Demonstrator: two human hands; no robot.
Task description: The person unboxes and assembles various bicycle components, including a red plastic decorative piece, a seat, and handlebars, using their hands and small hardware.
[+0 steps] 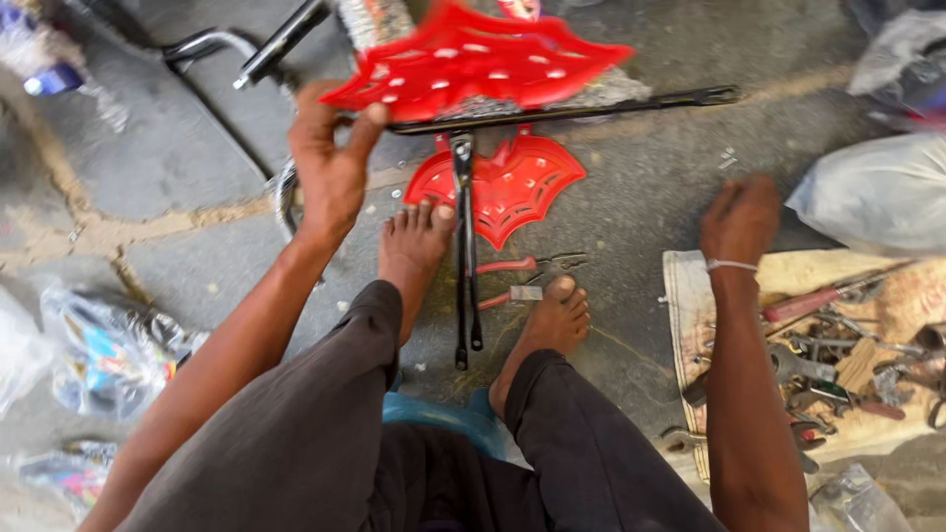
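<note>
My left hand point(330, 163) grips the lower left corner of a red bat-shaped plastic panel point(473, 61) dotted with white marks, held just above the ground. A second red bat-shaped panel point(512, 187) lies flat under a black metal bar point(562, 110). My right hand point(739, 217) hovers palm down over the concrete, fingers slightly curled, holding nothing, near the edge of a mat point(680, 286). A white band circles that wrist. My bare feet rest on either side of a black upright rod point(463, 256).
Red-handled pliers point(527, 268) lie between my feet. The mat at the right carries several wrenches and tools point(838, 365). Plastic bags point(877, 192) sit at the right, and clear packets point(108, 350) at the left. A chrome tube point(202, 44) lies at the top left.
</note>
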